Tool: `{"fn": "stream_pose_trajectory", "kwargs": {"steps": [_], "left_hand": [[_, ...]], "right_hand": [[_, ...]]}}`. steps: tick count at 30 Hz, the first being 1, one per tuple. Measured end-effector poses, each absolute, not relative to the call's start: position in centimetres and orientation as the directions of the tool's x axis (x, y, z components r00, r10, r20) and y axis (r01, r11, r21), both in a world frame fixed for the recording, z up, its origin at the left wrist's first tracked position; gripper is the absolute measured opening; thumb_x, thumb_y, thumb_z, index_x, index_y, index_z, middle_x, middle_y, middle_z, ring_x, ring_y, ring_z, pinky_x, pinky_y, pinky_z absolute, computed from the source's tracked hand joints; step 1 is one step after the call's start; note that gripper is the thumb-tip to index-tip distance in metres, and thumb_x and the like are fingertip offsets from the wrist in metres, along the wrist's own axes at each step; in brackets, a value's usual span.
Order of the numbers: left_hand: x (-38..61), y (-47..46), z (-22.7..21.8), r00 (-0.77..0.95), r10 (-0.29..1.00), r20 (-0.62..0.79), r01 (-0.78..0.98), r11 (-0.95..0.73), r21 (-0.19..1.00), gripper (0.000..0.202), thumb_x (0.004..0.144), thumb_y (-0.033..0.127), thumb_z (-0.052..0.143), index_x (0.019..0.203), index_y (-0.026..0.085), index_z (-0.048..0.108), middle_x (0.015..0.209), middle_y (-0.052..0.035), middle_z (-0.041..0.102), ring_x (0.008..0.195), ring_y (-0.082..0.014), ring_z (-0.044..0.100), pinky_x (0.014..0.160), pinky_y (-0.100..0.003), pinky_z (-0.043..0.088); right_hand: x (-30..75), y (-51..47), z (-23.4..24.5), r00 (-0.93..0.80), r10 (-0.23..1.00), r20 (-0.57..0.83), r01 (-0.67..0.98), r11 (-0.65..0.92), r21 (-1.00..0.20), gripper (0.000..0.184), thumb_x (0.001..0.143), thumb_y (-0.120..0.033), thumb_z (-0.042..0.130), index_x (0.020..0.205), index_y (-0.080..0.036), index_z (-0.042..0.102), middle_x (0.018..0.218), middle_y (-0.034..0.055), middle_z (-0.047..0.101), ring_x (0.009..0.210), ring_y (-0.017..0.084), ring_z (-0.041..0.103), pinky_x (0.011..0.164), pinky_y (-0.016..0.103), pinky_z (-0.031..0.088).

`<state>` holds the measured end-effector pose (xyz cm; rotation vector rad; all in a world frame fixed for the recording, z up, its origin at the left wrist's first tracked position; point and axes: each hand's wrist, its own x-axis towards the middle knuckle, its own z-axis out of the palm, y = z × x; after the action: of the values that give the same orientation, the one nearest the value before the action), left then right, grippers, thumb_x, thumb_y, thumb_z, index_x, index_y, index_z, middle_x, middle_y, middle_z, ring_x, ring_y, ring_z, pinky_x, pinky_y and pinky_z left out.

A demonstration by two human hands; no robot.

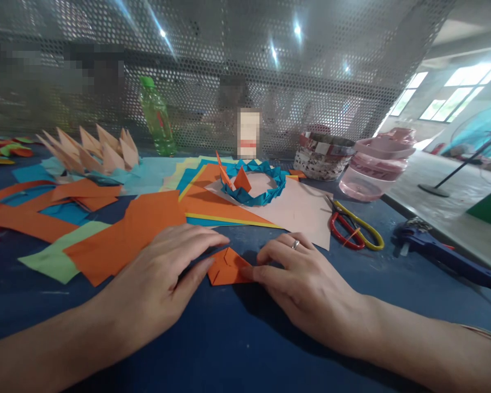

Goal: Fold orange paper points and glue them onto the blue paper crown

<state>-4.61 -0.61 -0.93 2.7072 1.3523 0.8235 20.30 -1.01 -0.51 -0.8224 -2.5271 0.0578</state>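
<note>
A small piece of folded orange paper point(228, 268) with crease lines lies on the dark blue table between my hands. My left hand point(163, 267) reaches over from the left, fingers stretched out and apart from the thumb, whose tip touches the paper's left edge. At the right corner, my right hand point(300, 273), with a ring on one finger, pinches the paper between thumb and bent fingers. Just beyond stands a ring of folded blue paper point(275, 191), with two orange folded pieces point(242, 179) set at its left side.
Loose orange sheets point(147, 218) and a green sheet point(61, 254) lie at left, near a peach spiky paper form point(92, 153). Behind stand a green bottle point(157, 117), a woven basket point(323, 158) and a pink jug point(372, 169). Scissors point(366, 229) and a blue glue gun point(445, 254) lie right.
</note>
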Motion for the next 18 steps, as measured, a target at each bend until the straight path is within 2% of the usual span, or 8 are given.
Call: {"fn": "stream_pose_trajectory", "kwargs": {"steps": [4,7,11,15,18], "left_hand": [[-4.9,-0.5,-1.3,0.571,0.751,0.331,0.717,-0.652,0.244,0.04,0.097,0.039,0.048,0.136,0.031,0.05,0.136,-0.0004,0.061,0.128,-0.0221,0.053,0.109,-0.04,0.041],[-4.9,-0.3,-1.6,0.615,0.731,0.296,0.694,-0.68,0.236,0.042,0.097,0.038,0.048,0.138,0.032,0.047,0.139,-0.0011,0.059,0.13,-0.023,0.05,0.11,-0.042,0.039],[-4.4,0.0,-1.6,0.598,0.717,0.358,0.678,-0.691,0.251,0.03,0.095,0.038,0.054,0.124,0.029,0.057,0.123,-0.0016,0.067,0.119,-0.0224,0.057,0.107,-0.041,0.04],[-3.7,-0.3,-0.9,0.532,0.739,0.413,0.667,-0.667,0.333,0.017,0.093,0.036,0.056,0.105,0.026,0.063,0.102,-0.0007,0.071,0.1,-0.0197,0.064,0.093,-0.033,0.048],[-3.4,-0.6,-0.2,0.543,0.766,0.345,0.624,-0.643,0.444,0.011,0.093,0.031,0.057,0.099,0.027,0.064,0.093,0.0018,0.071,0.086,-0.0148,0.066,0.079,-0.024,0.052]], "right_hand": [[20.2,-0.9,-0.5,-0.705,0.563,0.432,0.532,0.822,-0.202,0.027,0.093,-0.006,0.048,0.097,-0.019,0.07,0.093,0.0044,0.066,0.083,0.017,0.056,0.081,0.034,0.038],[20.1,-0.9,-0.5,-0.708,0.554,0.437,0.521,0.828,-0.206,0.027,0.093,-0.007,0.048,0.099,-0.019,0.071,0.093,0.0046,0.066,0.083,0.017,0.056,0.083,0.035,0.039],[20.1,-0.9,-0.6,-0.711,0.542,0.447,0.511,0.836,-0.201,0.028,0.094,-0.007,0.048,0.102,-0.02,0.072,0.094,0.0046,0.066,0.084,0.017,0.056,0.084,0.035,0.039],[20.2,-1.0,-0.6,-0.712,0.528,0.463,0.511,0.842,-0.174,0.031,0.096,-0.009,0.045,0.104,-0.021,0.072,0.092,0.0046,0.065,0.083,0.017,0.056,0.083,0.034,0.04],[20.2,-1.0,-0.7,-0.721,0.518,0.461,0.508,0.847,-0.157,0.031,0.095,-0.008,0.046,0.105,-0.021,0.072,0.094,0.0049,0.065,0.084,0.017,0.056,0.084,0.035,0.04]]}}
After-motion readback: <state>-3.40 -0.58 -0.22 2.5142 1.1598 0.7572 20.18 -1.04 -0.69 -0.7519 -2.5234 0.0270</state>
